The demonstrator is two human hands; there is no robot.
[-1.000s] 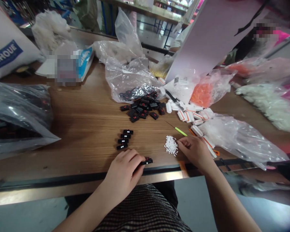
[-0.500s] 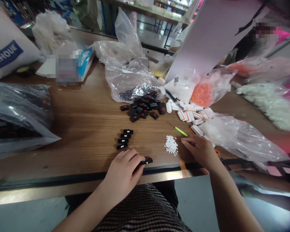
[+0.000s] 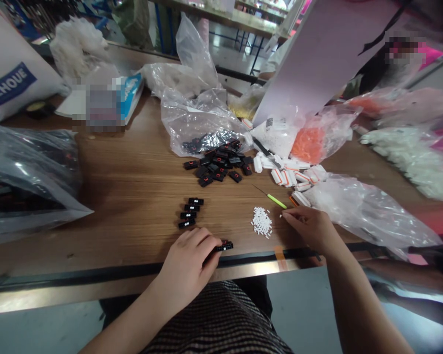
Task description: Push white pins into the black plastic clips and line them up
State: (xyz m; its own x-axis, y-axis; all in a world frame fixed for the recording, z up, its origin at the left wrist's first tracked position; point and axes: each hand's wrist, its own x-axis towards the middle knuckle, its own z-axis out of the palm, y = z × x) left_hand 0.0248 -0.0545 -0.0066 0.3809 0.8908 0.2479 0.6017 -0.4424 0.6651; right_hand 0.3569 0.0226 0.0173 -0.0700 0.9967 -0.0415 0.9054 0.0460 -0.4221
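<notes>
Close to the table's front edge, my left hand (image 3: 194, 255) is closed around a black connector housing (image 3: 227, 245), whose end with a white dot sticks out past the fingers. My right hand (image 3: 312, 227) pinches a tiny white plug (image 3: 280, 216) at its fingertips. Left of those fingertips lies a small heap of white plugs (image 3: 261, 221). A pick with a green handle (image 3: 276, 201) rests just beyond the right hand. Several black connector housings (image 3: 191, 208), each with white dots, form a column beyond the left hand.
A pile of black housings (image 3: 219, 167) spills from a clear bag (image 3: 203, 118). White housings with orange strips (image 3: 288, 177) lie right of it, beside a bag of orange parts (image 3: 309, 142). Plastic bags flank both sides: one at left (image 3: 25, 172), another at right (image 3: 365, 206).
My right hand has shifted slightly right and towards me, with the tiny white plug moving along at its fingertips. My left hand and the connector housing stay put.
</notes>
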